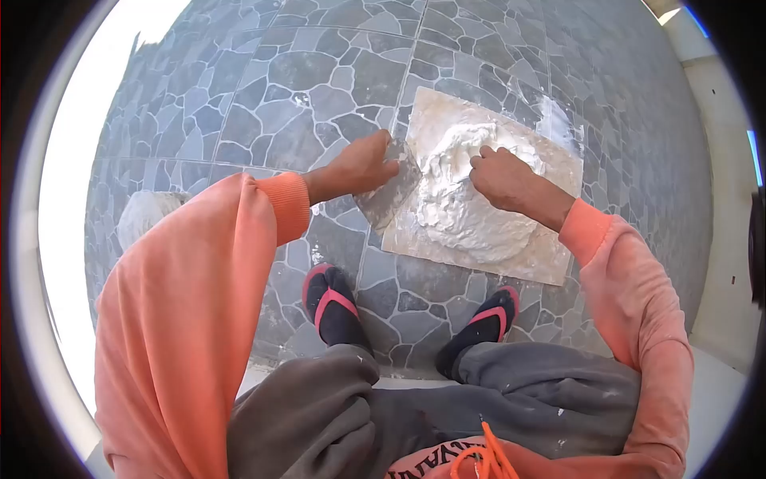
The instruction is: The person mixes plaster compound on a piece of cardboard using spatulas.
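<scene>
My left hand (pixel 363 166) is closed on the edge of a flat grey plate (pixel 391 195) with pale smears, held at the left side of a square board (pixel 523 270). A broad heap of wet white paste, like plaster or filler (pixel 475 219), covers much of this board. Over the upper right part of the heap is my right hand (pixel 504 177), its fingers curled down toward the paste. Whatever those fingers may hold is hidden beneath the hand.
Grey stone-patterned tiles (pixel 311 96) surround the board, with a white smear (pixel 556 124) past its upper right corner. A whitish bag-like thing (pixel 148 214) lies at left, partly behind my sleeve. My sandalled feet (pixel 331 299) stand just below the board.
</scene>
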Tool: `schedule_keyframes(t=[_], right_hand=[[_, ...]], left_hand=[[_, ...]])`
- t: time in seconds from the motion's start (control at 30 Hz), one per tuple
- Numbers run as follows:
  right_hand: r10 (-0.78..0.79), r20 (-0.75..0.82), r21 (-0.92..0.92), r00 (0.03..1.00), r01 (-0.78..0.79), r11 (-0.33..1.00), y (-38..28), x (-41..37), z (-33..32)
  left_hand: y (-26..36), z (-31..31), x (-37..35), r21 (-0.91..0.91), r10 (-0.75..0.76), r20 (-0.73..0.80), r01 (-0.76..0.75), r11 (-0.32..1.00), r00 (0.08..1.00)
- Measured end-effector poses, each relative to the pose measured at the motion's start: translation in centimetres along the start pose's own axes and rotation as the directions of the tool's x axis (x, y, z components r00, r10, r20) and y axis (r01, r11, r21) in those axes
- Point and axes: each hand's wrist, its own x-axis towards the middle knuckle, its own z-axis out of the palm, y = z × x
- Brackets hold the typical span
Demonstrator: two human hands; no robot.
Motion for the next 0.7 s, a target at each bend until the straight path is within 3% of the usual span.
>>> schedule_keyframes(t=[0.07,0.1,0.17,0.2,0.3,0.43,0.47,0.5,0.57,0.67,0.7], right_hand=[[0.037,-0.222,-0.003,0.974,-0.039,0.999,0.4,-0.8,-0.5],[-0.002,-0.240,-0.013,0.971,-0.001,1.000,0.4,0.9,0.8],[-0.104,-0.202,-0.018,0.974,0.103,0.995,0.3,1.4,4.5],[-0.131,-0.060,-0.016,0.990,0.130,0.991,-0.1,0.5,4.4],[-0.094,-0.033,0.080,0.995,0.097,0.992,1.0,0.4,0.8],[-0.031,-0.379,-0.037,0.925,0.019,0.999,0.8,2.0,2.1],[-0.097,-0.320,0.035,0.943,0.114,0.993,0.5,2.6,4.4],[-0.138,-0.132,-0.001,0.982,0.139,0.990,-0.1,2.3,4.4],[-0.119,0.001,0.025,0.993,0.119,0.993,-0.1,1.3,2.1],[-0.030,-0.187,-0.005,0.982,0.030,1.000,0.3,1.5,0.5],[-0.065,-0.217,0.004,0.974,0.068,0.998,0.1,1.7,1.1]], left_hand=[[0.5,0.0,0.2,0.004,-0.011,-0.013,0.011,1.000,1.000],[-0.5,-0.8,0.8,0.026,0.008,-0.041,-0.007,1.000,0.999],[-0.4,-0.4,1.4,0.001,0.034,-0.060,-0.034,0.999,0.998],[-0.2,0.1,1.6,-0.003,0.062,-0.067,-0.062,0.998,0.996],[-1.2,0.3,0.7,0.011,0.059,-0.080,-0.058,0.998,0.995],[-1.1,-0.5,0.7,0.034,0.025,-0.054,-0.023,0.999,0.998],[-0.8,-0.5,0.7,0.036,0.021,-0.050,-0.019,0.999,0.999],[-0.7,-0.4,0.7,0.033,0.040,-0.067,-0.038,0.999,0.997],[-0.7,0.0,0.6,0.023,0.067,-0.102,-0.065,0.998,0.993],[-0.7,-0.6,0.3,0.013,-0.004,-0.025,0.004,1.000,1.000],[-0.8,-0.6,0.3,0.019,-0.005,-0.036,0.006,1.000,0.999]])
